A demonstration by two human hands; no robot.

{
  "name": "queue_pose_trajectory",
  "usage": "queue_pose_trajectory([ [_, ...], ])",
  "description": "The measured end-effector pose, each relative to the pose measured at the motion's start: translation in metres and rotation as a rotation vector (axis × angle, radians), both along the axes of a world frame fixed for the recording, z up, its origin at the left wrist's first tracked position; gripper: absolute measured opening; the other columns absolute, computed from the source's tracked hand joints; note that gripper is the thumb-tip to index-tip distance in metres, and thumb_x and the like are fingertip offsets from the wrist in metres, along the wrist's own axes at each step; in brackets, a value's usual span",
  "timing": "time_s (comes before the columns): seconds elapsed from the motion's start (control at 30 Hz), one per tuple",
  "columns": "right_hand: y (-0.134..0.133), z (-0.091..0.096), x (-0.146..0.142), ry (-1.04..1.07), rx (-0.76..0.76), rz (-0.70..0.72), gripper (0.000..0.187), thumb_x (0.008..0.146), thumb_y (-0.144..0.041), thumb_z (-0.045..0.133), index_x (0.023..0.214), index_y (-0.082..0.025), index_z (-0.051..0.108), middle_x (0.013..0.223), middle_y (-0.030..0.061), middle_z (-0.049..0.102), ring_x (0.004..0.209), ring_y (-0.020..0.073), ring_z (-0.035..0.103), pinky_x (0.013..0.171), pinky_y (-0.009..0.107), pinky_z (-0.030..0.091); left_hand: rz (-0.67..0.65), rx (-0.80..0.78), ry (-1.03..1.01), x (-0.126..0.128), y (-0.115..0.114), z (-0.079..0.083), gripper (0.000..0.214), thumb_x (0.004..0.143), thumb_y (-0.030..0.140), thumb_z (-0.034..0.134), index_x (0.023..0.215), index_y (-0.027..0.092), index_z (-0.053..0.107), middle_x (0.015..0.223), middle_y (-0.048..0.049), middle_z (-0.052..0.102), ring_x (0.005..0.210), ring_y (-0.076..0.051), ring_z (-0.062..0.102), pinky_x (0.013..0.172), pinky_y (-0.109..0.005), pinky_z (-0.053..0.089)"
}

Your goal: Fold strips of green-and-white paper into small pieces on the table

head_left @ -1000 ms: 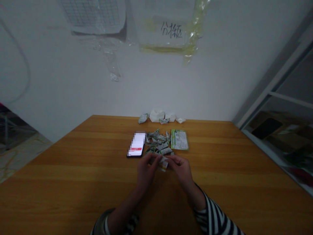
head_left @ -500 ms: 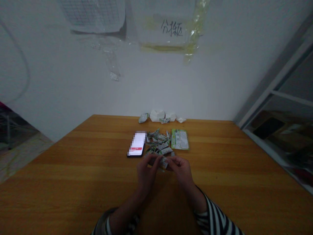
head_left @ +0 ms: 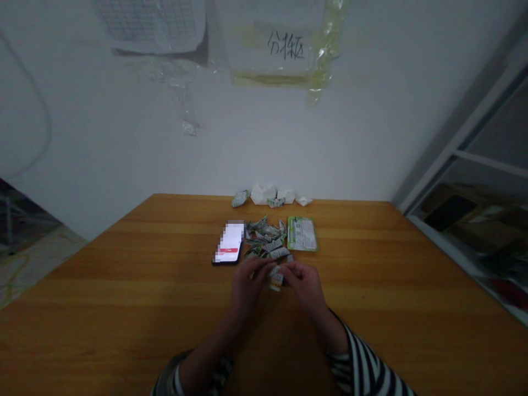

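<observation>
My left hand (head_left: 247, 286) and my right hand (head_left: 304, 283) meet over the wooden table (head_left: 124, 308), fingers pinched on one small folded paper piece (head_left: 275, 278) held between them. Just beyond my fingers lies a pile of several similar green-and-white folded paper pieces (head_left: 266, 241). A phone (head_left: 229, 250) with a lit screen lies to the left of the pile. A green-and-white printed card (head_left: 302, 234) lies to its right. Both forearms wear striped sleeves.
Crumpled white paper and a few folded bits (head_left: 270, 195) sit at the table's far edge against the white wall. A taped sheet with handwriting (head_left: 284, 47) hangs on the wall. A metal-framed shelf (head_left: 466, 181) stands on the right.
My hands stay together at the same spot, the fingers shifting slightly on the small paper piece. The view has drifted a little to the left.
</observation>
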State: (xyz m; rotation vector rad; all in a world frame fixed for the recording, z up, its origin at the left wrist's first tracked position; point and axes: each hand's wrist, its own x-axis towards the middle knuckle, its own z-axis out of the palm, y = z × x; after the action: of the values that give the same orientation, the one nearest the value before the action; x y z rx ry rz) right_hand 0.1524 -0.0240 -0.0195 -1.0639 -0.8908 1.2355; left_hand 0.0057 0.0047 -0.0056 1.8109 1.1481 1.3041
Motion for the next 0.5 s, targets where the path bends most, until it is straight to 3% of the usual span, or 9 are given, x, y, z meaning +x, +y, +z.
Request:
queue_pose_trajectory([
  [0.1,0.002,-0.002,0.005,-0.062,0.018,0.028,0.034,0.066,-0.048,0.076,0.070,-0.015,0.070,0.061,0.0018,0.071,0.053,0.0149,0.063,0.053,0.025,0.050,-0.060,0.058,0.049,-0.005,0.006,0.003,0.015,0.080,0.029,0.066,0.079,0.021,0.077,0.085,-0.0069,0.070,0.082,-0.021,0.066,0.074,-0.029,0.052],
  [0.27,0.004,-0.006,0.012,-0.173,0.064,0.010,0.031,0.071,-0.045,0.072,0.070,-0.015,0.069,0.061,0.0002,0.069,0.052,0.0135,0.060,0.051,0.022,0.045,-0.173,0.010,0.199,-0.009,0.010,0.004,0.016,0.079,0.032,0.066,0.080,0.021,0.078,0.074,-0.0059,0.071,0.070,-0.019,0.064,0.063,-0.027,0.049],
  [0.5,0.006,-0.009,0.010,-0.179,0.078,0.012,0.029,0.071,-0.045,0.072,0.073,-0.016,0.070,0.065,0.0007,0.070,0.058,0.0147,0.063,0.057,0.024,0.048,-0.132,0.041,0.272,-0.006,0.006,0.004,0.017,0.081,0.028,0.062,0.073,0.019,0.074,0.070,-0.0052,0.072,0.064,-0.018,0.064,0.060,-0.026,0.047],
])
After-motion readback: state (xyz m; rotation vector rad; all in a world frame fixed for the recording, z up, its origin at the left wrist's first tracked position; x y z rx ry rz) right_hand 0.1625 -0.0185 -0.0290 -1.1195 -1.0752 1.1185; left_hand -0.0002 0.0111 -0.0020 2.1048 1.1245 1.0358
